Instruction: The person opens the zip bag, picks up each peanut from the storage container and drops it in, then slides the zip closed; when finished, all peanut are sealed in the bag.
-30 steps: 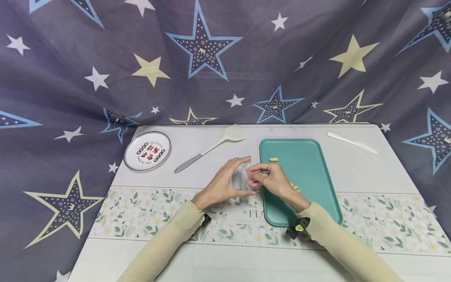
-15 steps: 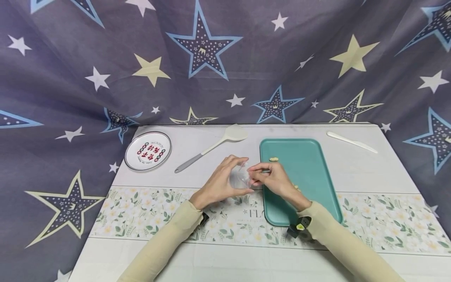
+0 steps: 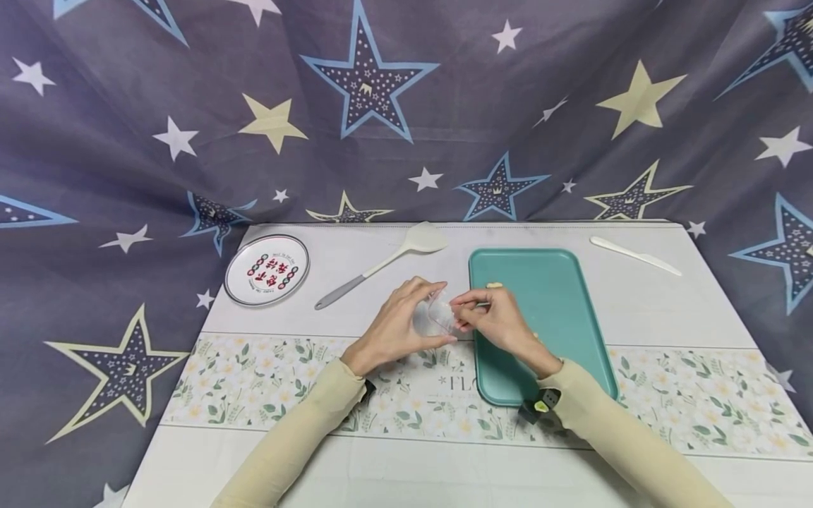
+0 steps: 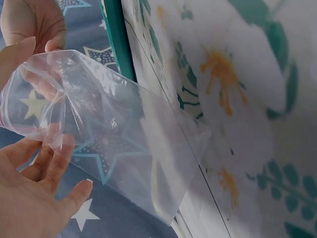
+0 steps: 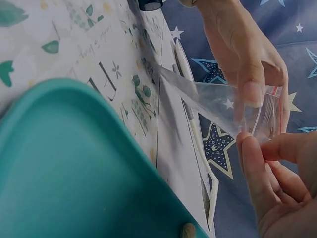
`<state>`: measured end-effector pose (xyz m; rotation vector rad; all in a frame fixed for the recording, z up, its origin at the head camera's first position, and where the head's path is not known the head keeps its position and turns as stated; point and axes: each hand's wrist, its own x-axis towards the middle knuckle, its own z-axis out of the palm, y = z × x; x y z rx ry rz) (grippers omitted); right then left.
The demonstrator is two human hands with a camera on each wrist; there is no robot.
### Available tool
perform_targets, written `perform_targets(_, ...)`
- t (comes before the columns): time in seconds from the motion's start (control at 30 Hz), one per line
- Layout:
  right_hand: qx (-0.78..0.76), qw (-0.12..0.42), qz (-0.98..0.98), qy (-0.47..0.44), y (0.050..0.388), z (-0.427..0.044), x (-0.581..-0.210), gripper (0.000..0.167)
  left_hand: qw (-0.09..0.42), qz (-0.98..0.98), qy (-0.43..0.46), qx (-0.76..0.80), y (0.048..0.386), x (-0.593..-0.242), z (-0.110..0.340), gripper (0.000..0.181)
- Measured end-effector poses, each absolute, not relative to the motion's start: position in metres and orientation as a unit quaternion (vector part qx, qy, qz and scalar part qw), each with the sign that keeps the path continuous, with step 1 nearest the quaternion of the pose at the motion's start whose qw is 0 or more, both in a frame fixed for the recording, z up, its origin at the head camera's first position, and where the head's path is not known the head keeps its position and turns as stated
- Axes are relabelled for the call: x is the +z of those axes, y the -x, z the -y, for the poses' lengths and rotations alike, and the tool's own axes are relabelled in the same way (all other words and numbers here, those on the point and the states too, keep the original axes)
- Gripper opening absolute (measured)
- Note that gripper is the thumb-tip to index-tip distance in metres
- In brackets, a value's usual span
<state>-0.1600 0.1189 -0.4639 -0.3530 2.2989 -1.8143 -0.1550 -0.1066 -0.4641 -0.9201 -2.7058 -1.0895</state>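
Observation:
A clear zip-lock bag (image 3: 432,315) with a red line along its mouth is held between both hands, above the table and beside the tray. My left hand (image 3: 396,324) curves around the bag's left side, fingers above and thumb below in the head view. The fingertips of my right hand (image 3: 492,321) pinch the bag's edge at the mouth, plain in the right wrist view. In the left wrist view the bag's body (image 4: 148,134) hangs slack, with nothing visible inside. On the green tray (image 3: 546,271) lies a small pale peanut-like piece (image 3: 494,285), partly covered by the right hand.
A white plate (image 3: 244,282) with red writing stands at the back left. Right of it lies a spatula (image 3: 363,280) with a grey handle. A white knife (image 3: 635,255) lies at the back right. A starry curtain (image 3: 432,155) hangs behind the table.
The bag shows more fully between the hands, its mouth spread wider. My right hand has shifted slightly right and up, partly covering the pale piece. The left hand has barely moved.

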Motion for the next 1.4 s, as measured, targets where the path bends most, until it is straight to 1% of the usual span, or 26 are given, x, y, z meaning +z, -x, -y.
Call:
perform_targets(0.17,-0.594,0.069,-0.790,0.134,0.159,-0.120,-0.465,0.015,0.046,0.890,0.302,-0.338,0.155,-0.464,0.106,0.089)
perform_targets(0.33,-0.579,0.061,-0.801,0.138,0.158,-0.118,-0.463,0.015,0.043,0.891,0.302,-0.336,0.156,-0.465,0.106,0.091)
perform_targets(0.57,-0.580,0.064,-0.800,0.139,0.157,-0.119,-0.463,0.014,0.042,0.889,0.306,-0.338,0.157,-0.468,0.105,0.098)
perform_targets(0.77,-0.579,0.063,-0.800,0.145,0.158,-0.120,-0.463,0.012,0.048,0.892,0.309,-0.326,0.158,-0.469,0.104,0.097)
perform_targets(1.1,-0.582,0.065,-0.797,0.146,0.160,-0.123,-0.462,0.017,0.054,0.891,0.307,-0.330,0.160,-0.469,0.104,0.096)
perform_targets(1.4,-0.591,0.078,-0.790,0.144,0.163,-0.128,-0.464,0.020,0.051,0.892,0.309,-0.327,0.162,-0.469,0.104,0.093)
